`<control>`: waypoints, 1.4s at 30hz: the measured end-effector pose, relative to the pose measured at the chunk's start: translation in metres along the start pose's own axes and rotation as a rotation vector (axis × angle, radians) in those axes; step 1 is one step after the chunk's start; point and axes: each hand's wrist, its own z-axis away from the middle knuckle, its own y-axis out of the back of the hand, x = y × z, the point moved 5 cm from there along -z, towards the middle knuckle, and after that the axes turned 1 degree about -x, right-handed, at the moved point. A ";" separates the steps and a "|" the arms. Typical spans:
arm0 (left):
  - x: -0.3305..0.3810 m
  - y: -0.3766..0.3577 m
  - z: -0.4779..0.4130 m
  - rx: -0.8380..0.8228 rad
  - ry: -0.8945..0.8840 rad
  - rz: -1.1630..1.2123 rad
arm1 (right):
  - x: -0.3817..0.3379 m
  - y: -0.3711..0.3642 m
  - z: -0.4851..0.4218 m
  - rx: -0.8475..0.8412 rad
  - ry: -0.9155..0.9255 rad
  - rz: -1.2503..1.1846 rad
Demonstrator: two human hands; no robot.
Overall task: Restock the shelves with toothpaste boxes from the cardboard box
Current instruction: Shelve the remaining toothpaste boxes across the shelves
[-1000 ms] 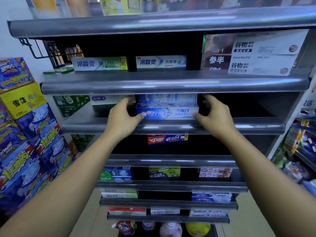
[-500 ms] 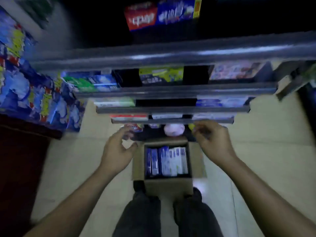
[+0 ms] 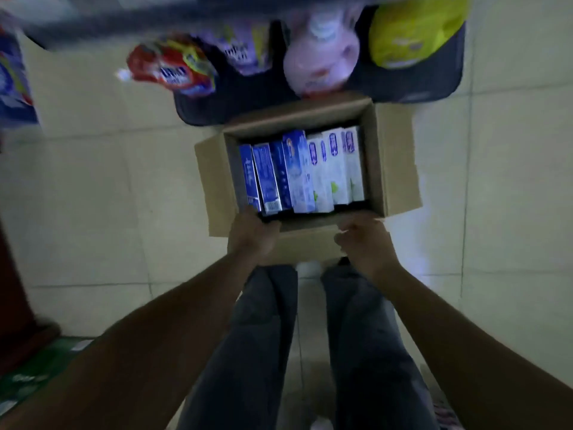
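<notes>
No text can be read: the print on the toothpaste boxes in the cardboard box at centre, and the white lettering on the red bag at upper left, are blurred.

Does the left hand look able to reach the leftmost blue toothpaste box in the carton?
Probably yes. The left hand sits at the near rim of the open cardboard box, right beside the leftmost blue toothpaste box; nothing covers it.
</notes>
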 end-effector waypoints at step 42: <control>0.007 -0.076 -0.129 0.144 0.065 0.102 | 0.048 0.025 -0.071 0.113 0.132 -0.601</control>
